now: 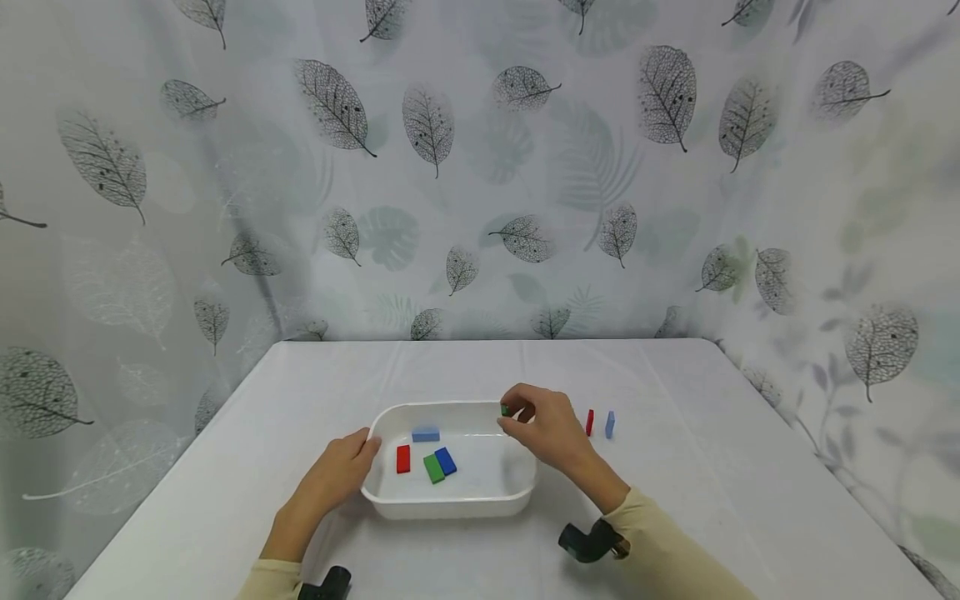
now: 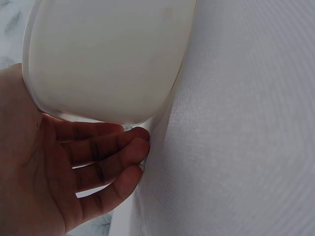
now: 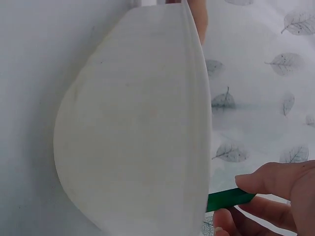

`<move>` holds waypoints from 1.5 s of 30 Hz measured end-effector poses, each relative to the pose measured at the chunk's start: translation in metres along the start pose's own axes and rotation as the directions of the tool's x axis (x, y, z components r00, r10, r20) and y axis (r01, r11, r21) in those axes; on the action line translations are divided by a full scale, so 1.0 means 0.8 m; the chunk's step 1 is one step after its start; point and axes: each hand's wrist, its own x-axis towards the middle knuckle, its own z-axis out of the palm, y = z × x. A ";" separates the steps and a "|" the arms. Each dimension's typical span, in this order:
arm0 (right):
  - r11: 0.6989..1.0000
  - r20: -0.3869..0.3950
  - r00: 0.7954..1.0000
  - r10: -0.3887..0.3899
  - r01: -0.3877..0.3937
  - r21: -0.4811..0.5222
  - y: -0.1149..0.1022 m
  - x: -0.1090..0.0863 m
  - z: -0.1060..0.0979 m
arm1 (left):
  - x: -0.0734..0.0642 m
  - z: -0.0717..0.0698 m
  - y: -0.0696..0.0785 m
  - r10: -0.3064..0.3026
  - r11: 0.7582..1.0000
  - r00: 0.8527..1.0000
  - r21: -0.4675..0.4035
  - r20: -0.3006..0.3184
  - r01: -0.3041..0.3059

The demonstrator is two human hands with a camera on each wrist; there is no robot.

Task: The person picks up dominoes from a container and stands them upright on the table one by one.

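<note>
A white rectangular tray (image 1: 450, 507) with rounded corners stands on the table. My left hand (image 1: 335, 473) holds its left end, thumb at the rim; in the left wrist view the fingers (image 2: 110, 152) lie outside, below the tray wall. My right hand (image 1: 551, 427) pinches a green block (image 3: 229, 199) between thumb and fingertips, at the tray's right rim. Inside the tray lie a light blue block (image 1: 425, 435), a red block (image 1: 403, 459), a green block (image 1: 433, 469) and a dark blue block (image 1: 446, 461), the last two touching.
To the right of the tray, beyond my right wrist, a red block (image 1: 589, 422) and a light blue block (image 1: 610, 424) rest on the white tablecloth (image 1: 675, 467). A leaf-patterned curtain (image 1: 480, 183) surrounds the table at the back and sides.
</note>
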 end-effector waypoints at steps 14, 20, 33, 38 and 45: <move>0.999 -0.091 0.996 0.008 -0.012 -0.041 0.023 -0.008 -0.034 | 0.001 -0.001 -0.001 -0.004 1.000 1.000 -0.013 0.004 0.004; 0.998 -0.117 0.992 0.041 -0.047 -0.045 0.036 -0.011 -0.050 | 0.002 0.000 -0.003 -0.004 1.000 1.000 -0.012 0.003 0.004; 0.990 -0.181 0.980 0.077 -0.097 -0.100 0.060 -0.020 -0.082 | 0.001 0.000 -0.001 -0.008 1.000 1.000 -0.016 0.005 0.008; 0.984 -0.191 0.974 0.122 -0.144 -0.107 0.069 -0.026 -0.091 | 0.001 -0.001 0.000 -0.015 1.000 1.000 -0.019 0.007 0.015; 0.978 -0.222 0.966 0.132 -0.164 -0.131 0.083 -0.032 -0.108 | 0.000 -0.001 0.000 -0.010 1.000 1.000 -0.029 0.005 0.010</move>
